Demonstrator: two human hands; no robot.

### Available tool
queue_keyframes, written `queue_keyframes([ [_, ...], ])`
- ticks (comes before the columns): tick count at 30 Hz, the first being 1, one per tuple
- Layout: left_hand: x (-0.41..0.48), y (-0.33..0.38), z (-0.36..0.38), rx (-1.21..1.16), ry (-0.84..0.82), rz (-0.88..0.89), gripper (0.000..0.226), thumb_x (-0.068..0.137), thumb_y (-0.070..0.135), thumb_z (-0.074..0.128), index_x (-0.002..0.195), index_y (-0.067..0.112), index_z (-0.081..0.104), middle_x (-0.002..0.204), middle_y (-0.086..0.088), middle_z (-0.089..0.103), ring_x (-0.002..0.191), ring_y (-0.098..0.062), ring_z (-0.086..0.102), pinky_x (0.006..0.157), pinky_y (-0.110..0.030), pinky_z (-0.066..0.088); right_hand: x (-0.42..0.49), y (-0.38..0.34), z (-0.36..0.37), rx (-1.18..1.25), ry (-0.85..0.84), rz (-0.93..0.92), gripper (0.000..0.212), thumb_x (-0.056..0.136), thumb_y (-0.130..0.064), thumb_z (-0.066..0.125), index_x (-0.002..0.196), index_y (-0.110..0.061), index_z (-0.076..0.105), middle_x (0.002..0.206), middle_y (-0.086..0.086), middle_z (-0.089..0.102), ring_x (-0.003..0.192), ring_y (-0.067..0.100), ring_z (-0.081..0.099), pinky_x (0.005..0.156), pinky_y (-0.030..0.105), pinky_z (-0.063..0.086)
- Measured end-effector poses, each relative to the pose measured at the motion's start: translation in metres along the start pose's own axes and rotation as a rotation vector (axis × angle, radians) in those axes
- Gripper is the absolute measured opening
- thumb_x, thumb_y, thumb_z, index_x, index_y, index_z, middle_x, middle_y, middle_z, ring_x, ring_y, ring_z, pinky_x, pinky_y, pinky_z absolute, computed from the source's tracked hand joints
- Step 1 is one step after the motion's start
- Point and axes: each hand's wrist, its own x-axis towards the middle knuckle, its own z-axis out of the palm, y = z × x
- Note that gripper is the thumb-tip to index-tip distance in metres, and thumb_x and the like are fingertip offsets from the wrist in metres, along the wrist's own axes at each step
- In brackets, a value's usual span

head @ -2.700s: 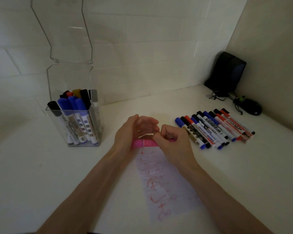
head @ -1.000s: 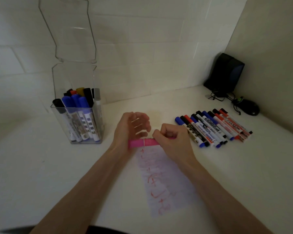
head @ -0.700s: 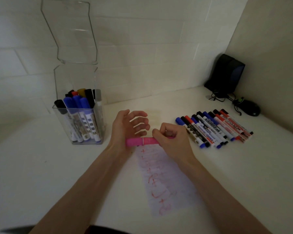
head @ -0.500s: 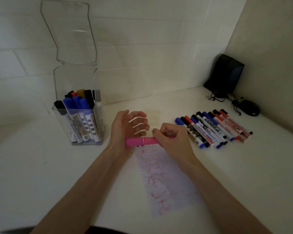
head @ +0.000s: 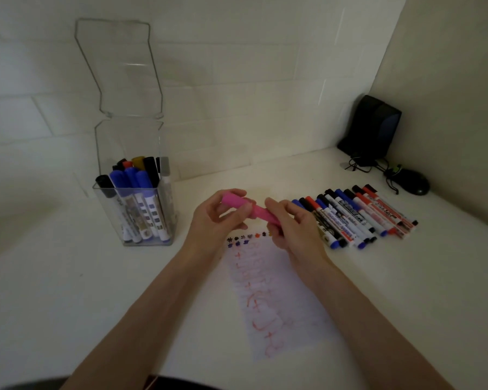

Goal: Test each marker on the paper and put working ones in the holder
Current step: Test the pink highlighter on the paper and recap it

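Both hands hold the fat pink plastic marker (head: 247, 209) up over the white scribbled paper (head: 276, 294): left hand (head: 217, 218) on its cap end, right hand (head: 289, 228) around its body. It looks light, hard and smooth, so pinching both ends firmly seems best.

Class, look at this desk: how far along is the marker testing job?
Done: several markers stand in the clear holder, and the paper carries test marks. In hand: the left hand and right hand both grip a pink marker above the paper. Left: a row of markers lying right of the paper.
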Motion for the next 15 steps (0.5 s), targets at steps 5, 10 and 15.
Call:
queue_keyframes([
  [5, -0.003, 0.011, -0.004, 0.017, 0.133, 0.039, 0.032, 0.086, 0.017, 0.074, 0.114, 0.004, 0.066, 0.102, -0.003, 0.078, 0.094, -0.016, 0.072, 0.072, -0.026, 0.056, -0.006, 0.0, 0.002, -0.092, -0.172, -0.094, 0.02, 0.098, -0.026, 0.068, 0.109, -0.01, 0.074, 0.081, 0.012, 0.073, 0.066, 0.019, 0.061, 0.06, 0.026, 0.047],
  [10, -0.008, 0.034, -0.003, 0.104, 0.111, 0.162, 0.032, 0.088, 0.008, 0.074, 0.119, 0.008, 0.065, 0.104, -0.004, 0.077, 0.099, -0.018, 0.073, 0.079, -0.025, 0.056, -0.007, 0.003, 0.004, -0.092, -0.16, -0.175, 0.023, 0.093, -0.013, 0.073, 0.115, -0.006, 0.074, 0.099, 0.011, 0.08, 0.089, 0.021, 0.076, 0.078, 0.021, 0.057],
  [15, -0.014, 0.076, -0.015, 0.291, 0.156, 0.324, 0.033, 0.089, 0.01, 0.073, 0.121, 0.016, 0.066, 0.112, -0.001, 0.072, 0.101, -0.016, 0.071, 0.087, -0.033, 0.059, -0.005, 0.007, 0.002, -0.2, -0.136, -0.234, 0.021, 0.091, -0.017, 0.077, 0.112, -0.014, 0.077, 0.101, -0.001, 0.079, 0.09, 0.017, 0.077, 0.08, 0.022, 0.058],
])
